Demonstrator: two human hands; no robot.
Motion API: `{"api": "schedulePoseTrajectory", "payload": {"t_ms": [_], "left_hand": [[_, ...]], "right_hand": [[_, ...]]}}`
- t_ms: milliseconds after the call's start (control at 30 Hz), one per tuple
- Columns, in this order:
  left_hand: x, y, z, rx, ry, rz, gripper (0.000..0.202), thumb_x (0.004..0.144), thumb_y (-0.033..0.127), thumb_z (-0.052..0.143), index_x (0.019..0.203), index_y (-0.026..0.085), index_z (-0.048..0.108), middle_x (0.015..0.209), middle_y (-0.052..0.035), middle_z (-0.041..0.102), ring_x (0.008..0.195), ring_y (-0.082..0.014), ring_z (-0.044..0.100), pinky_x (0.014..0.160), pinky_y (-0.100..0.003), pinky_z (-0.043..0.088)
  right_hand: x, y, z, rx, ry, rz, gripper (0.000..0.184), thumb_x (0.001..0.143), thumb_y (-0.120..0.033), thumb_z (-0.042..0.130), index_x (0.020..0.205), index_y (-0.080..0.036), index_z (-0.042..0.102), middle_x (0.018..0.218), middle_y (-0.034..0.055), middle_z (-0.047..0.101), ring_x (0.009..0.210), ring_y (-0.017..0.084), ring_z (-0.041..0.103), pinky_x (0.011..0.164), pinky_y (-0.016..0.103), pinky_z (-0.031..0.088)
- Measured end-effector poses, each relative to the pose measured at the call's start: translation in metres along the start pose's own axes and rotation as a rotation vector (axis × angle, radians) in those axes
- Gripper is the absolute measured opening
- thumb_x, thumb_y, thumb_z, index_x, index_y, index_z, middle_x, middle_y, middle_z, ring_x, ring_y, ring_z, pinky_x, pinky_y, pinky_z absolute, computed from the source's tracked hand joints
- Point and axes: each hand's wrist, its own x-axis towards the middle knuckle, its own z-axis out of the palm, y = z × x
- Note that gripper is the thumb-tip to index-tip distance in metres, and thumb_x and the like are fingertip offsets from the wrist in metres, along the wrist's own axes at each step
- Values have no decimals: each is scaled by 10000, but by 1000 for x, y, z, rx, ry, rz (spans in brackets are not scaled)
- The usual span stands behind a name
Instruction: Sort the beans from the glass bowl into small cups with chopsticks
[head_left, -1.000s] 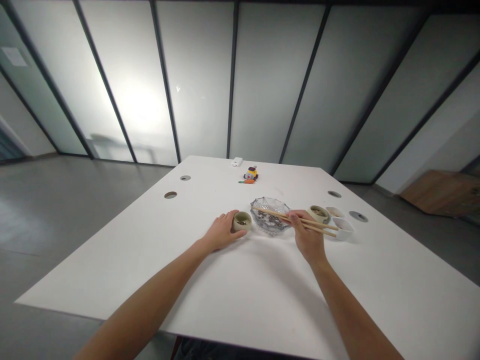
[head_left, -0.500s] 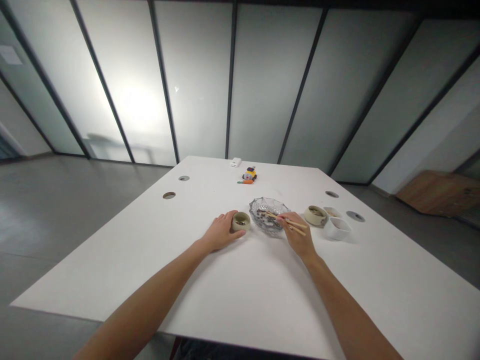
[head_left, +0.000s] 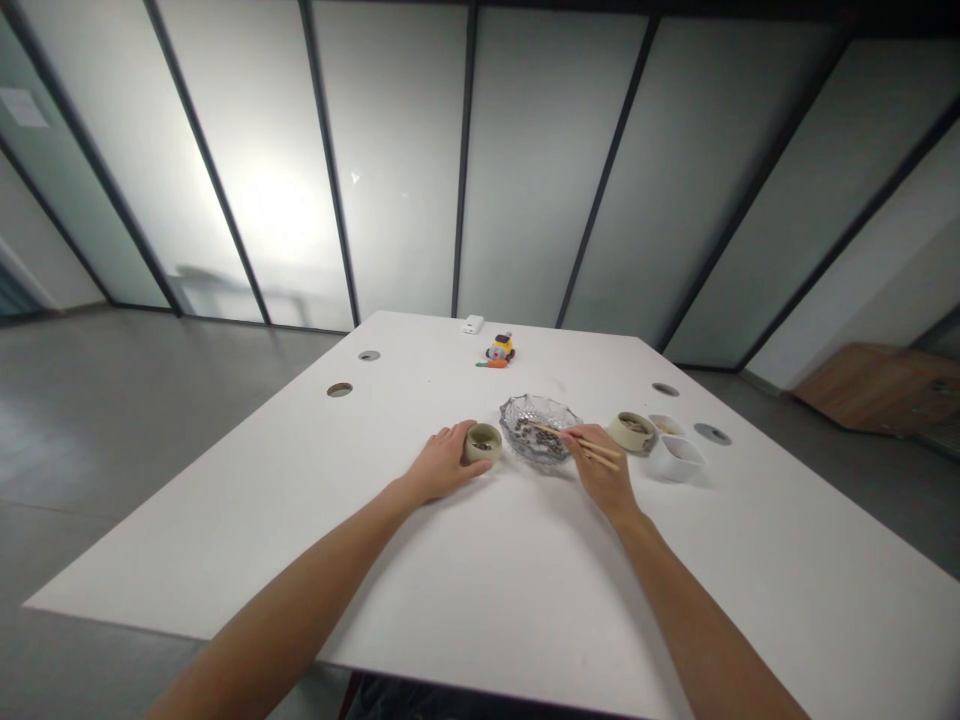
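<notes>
My left hand [head_left: 444,464] is wrapped round a small pale green cup [head_left: 483,456] standing on the table; a few small dark pieces lie inside it. My right hand [head_left: 602,470] grips a pair of wooden chopsticks [head_left: 555,431], whose tips reach into a clear glass bowl [head_left: 517,406]. Small dark pieces, too small to name, are scattered on the bowl's bottom. Whether the tips pinch one of them I cannot tell. Just right of my right hand sits a second pale green cup [head_left: 622,438] with small pieces in it.
Two white dishes [head_left: 679,470] stand at the right beside the second cup. Farther back on the white table [head_left: 420,570] are a yellow toy vehicle [head_left: 501,347], an orange toy carrot [head_left: 496,365] and a small white object [head_left: 472,324]. Round cable holes are near both side edges.
My right hand and the chopsticks have shifted slightly to the right over the glass bowl. My left hand stays on the small cup.
</notes>
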Motion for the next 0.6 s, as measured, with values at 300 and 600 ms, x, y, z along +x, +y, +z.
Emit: {"api": "schedulePoseTrajectory", "payload": {"t_ms": [300,600], "left_hand": [[0,-2,1,-16,16,9,605,943,539,734,1454,267,559,1380,-140,707,1246,-374,675,1068,-549,536],[0,0,0,-8,9,5,571,947,497,748,1437,266,567,1409,-138,699,1280,-371,669,1091,-534,531]], "right_hand": [[0,-2,-2,14,-6,29,483,1038,-648,625,877,-221,785,869,87,764,814,246,699,759,401,591],[1,3,1,16,-14,24,501,1025,-676,628,857,-228,777,854,79,766,800,244,695,754,400,587]]}}
